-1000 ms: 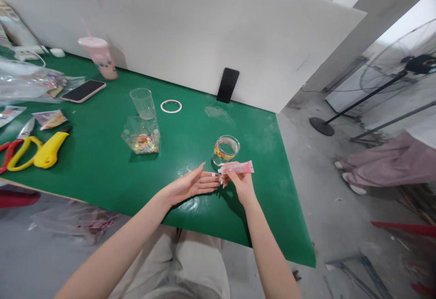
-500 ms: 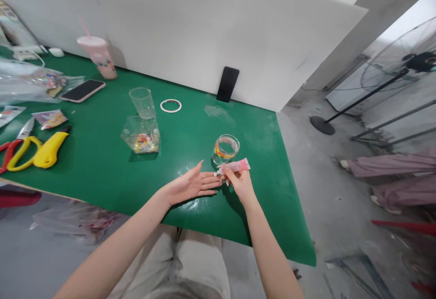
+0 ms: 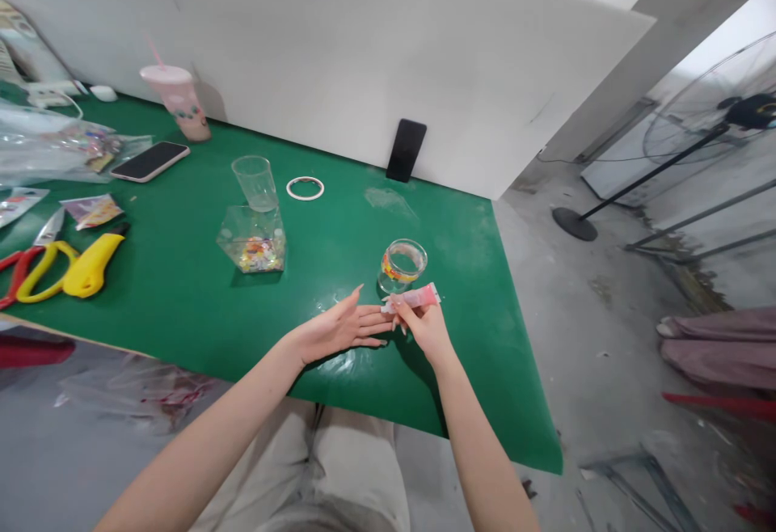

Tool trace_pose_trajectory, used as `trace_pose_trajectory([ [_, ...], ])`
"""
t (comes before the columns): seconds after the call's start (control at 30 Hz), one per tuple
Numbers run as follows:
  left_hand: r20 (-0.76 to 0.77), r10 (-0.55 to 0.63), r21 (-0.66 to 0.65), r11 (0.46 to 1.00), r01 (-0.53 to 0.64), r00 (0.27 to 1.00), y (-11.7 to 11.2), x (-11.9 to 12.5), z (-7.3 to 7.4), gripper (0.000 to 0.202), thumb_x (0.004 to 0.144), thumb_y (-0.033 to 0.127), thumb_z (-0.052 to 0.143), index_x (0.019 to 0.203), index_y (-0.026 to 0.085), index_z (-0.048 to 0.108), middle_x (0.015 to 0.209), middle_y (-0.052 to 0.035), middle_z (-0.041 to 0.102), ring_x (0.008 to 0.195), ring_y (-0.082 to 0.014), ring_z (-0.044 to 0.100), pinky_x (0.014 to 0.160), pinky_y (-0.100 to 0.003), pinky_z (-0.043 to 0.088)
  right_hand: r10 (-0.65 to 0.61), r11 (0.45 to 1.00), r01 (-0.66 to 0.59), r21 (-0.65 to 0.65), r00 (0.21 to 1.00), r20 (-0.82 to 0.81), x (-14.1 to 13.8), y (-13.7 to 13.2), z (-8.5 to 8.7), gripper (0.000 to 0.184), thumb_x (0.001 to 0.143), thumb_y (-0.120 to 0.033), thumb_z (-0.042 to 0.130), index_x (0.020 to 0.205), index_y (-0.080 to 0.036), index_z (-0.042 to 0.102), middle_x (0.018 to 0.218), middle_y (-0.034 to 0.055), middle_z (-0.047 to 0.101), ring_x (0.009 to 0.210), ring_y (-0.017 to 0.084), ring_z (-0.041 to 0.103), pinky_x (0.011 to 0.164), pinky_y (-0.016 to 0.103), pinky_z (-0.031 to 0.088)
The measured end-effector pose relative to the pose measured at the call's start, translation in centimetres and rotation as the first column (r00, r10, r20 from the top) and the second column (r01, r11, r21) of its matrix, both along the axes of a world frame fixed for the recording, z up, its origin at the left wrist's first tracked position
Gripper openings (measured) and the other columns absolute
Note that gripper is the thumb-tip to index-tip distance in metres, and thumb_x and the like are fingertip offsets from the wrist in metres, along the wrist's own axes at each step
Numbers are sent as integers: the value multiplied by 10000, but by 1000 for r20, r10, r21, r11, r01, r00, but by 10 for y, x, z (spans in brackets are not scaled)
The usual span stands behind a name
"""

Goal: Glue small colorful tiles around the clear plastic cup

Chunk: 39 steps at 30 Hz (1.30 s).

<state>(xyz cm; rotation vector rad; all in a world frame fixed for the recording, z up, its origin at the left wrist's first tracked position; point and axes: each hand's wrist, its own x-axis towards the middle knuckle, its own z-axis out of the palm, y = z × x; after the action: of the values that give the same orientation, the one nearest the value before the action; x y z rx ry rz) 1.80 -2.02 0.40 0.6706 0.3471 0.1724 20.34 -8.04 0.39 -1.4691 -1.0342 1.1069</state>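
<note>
My right hand pinches a small pink tube, its white tip aimed left at the fingertips of my left hand. The left hand lies flat with its fingers stretched out over the green table, holding nothing. Just behind the tube stands a low clear glass jar with coloured bits inside. Further left are a clear angular container with coloured beads and an empty clear plastic cup.
A white ring and a black phone leaning on the white board lie at the back. At the left are a pink tumbler, a phone, yellow cutter, scissors and plastic bags. A standing fan is on the floor, right.
The tube's far end dropped and its tip drew closer to my left fingertips. A person in mauve trousers on the right moved further right.
</note>
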Motion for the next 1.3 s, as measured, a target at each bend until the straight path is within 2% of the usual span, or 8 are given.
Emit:
trace_pose_trajectory([
  [0.2,7,-19,17,1000,19,1000,1,1,1,676,924,602,216,1321,125,484,1491,-154,325,1377,-256,298,1071,-409,275,-23,1000,23,14,999,28,2,0,-4,371,747,-504,650,638,-150,652,471,-8,559,417,94,465,456,231,367],
  [0.53,6,-13,11,1000,13,1000,1,0,2,685,928,597,203,1330,111,469,1495,-164,312,1381,-271,283,1072,-426,259,-17,1000,17,4,998,68,1,0,-3,378,772,-498,624,612,-156,647,474,-2,566,418,96,473,459,231,371],
  [1.0,-2,-17,35,999,17,1000,2,1,0,675,913,619,239,1299,134,506,1488,-147,335,1372,-265,304,1053,-398,290,1,1000,-3,17,995,102,2,-1,-4,372,787,-487,609,609,-161,632,468,-10,558,426,99,492,476,228,388],
  [1.3,-24,-3,40,999,4,1000,1,1,1,695,918,608,232,1340,102,452,1502,-170,290,1376,-274,297,1062,-407,280,4,1000,-5,8,990,141,3,0,-5,374,787,-502,597,613,-172,625,492,-3,578,458,116,519,506,240,407],
])
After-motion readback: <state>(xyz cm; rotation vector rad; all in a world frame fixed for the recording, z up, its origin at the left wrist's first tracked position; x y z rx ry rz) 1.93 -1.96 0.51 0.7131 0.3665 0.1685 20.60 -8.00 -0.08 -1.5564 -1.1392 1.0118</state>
